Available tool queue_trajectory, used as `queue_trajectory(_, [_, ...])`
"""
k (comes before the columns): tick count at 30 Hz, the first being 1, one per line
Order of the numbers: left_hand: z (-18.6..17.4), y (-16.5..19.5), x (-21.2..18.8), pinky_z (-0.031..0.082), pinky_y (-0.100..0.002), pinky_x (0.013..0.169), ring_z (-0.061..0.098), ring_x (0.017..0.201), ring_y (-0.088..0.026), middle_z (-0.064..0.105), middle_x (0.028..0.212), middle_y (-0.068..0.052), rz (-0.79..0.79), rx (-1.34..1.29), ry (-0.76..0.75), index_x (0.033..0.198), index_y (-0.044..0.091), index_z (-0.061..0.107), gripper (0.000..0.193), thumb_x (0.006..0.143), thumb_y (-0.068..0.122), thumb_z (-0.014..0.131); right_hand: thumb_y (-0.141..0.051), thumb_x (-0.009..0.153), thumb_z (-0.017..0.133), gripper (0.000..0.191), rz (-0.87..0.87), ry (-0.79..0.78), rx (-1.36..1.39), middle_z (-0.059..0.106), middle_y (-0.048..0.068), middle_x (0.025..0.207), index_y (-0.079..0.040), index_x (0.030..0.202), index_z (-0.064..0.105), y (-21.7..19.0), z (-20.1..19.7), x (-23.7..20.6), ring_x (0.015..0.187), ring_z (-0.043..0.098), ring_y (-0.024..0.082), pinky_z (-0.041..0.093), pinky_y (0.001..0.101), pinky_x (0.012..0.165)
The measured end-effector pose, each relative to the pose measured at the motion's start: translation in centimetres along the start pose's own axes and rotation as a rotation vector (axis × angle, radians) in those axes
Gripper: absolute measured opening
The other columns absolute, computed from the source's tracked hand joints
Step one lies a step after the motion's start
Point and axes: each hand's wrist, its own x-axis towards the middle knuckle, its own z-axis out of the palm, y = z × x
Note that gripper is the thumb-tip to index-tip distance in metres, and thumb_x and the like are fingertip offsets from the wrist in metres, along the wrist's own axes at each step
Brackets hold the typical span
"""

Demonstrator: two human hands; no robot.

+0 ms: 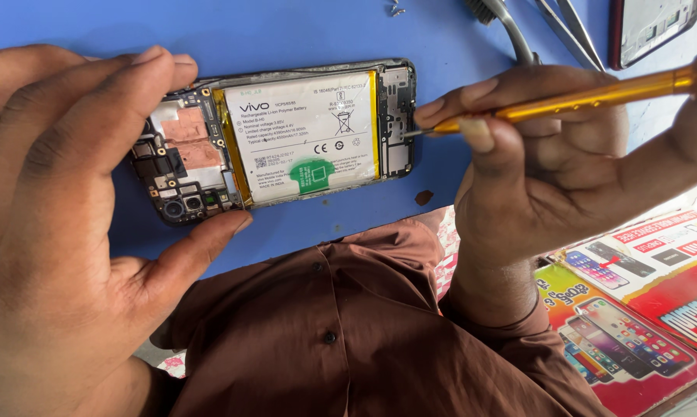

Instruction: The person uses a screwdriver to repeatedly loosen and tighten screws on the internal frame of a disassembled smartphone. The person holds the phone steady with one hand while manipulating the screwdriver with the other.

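An opened phone [279, 139] lies back-up on a blue mat [287, 31], its white battery [302, 135] and circuit boards exposed. My left hand [63, 216] steadies the phone's camera end, fingers over the top edge and thumb under the lower edge. My right hand [541, 154] grips a golden screwdriver [580, 96]; its thin tip touches the small board at the phone's right end.
Metal tweezers [572, 31] and another tool handle [510, 27] lie at the top of the mat. A phone frame [657, 23] sits in the top right corner. Loose screws [397, 9] rest near the top edge. Colourful printed sheets [642, 309] lie at the lower right.
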Motion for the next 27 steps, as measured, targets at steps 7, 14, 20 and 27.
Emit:
queue_trajectory(7, [-0.3, -0.3, 0.5, 0.053, -0.046, 0.100, 0.057, 0.121, -0.036, 0.067, 0.131, -0.018, 0.042, 0.019, -0.019, 0.137, -0.006, 0.055, 0.079, 0.074, 0.020, 0.096, 0.002, 0.112, 0.064, 0.011, 0.020, -0.060, -0.035, 0.064, 0.018, 0.103, 0.008, 0.116, 0.056, -1.0, -0.4, -0.6, 0.078, 0.076, 0.027, 0.070, 0.0337, 0.072])
queue_trajectory(14, [-0.2, -0.4, 0.5, 0.052, -0.046, 0.095, 0.055, 0.116, -0.037, 0.068, 0.126, -0.020, 0.063, 0.006, -0.004, 0.133, -0.008, 0.055, 0.079, 0.070, 0.018, 0.096, -0.002, 0.113, 0.064, 0.010, -0.016, 0.001, -0.028, 0.064, 0.015, 0.106, 0.005, 0.109, 0.058, -0.9, -0.4, -1.5, 0.081, 0.076, 0.026, 0.073, 0.0340, 0.074])
queue_trajectory(20, [0.2, -0.7, -0.2, 0.052, -0.039, 0.103, 0.054, 0.127, -0.032, 0.063, 0.135, -0.018, 0.048, -0.013, 0.000, 0.144, -0.004, 0.054, 0.078, 0.081, 0.018, 0.095, 0.006, 0.114, 0.065, 0.018, -0.005, 0.038, -0.100, 0.066, 0.019, 0.107, 0.007, 0.124, 0.050, -0.9, -0.3, -1.8, 0.083, 0.077, 0.026, 0.070, 0.0317, 0.077])
queue_trajectory(27, [0.0, -0.3, -0.3, 0.052, -0.044, 0.102, 0.055, 0.122, -0.034, 0.066, 0.131, -0.017, 0.011, 0.048, 0.016, 0.136, -0.003, 0.062, 0.074, 0.076, 0.022, 0.098, 0.010, 0.116, 0.067, 0.080, -0.115, -0.038, -0.162, 0.072, 0.023, 0.110, -0.011, 0.153, -0.001, 0.3, 0.3, -0.4, 0.084, 0.079, 0.028, 0.071, 0.0334, 0.080])
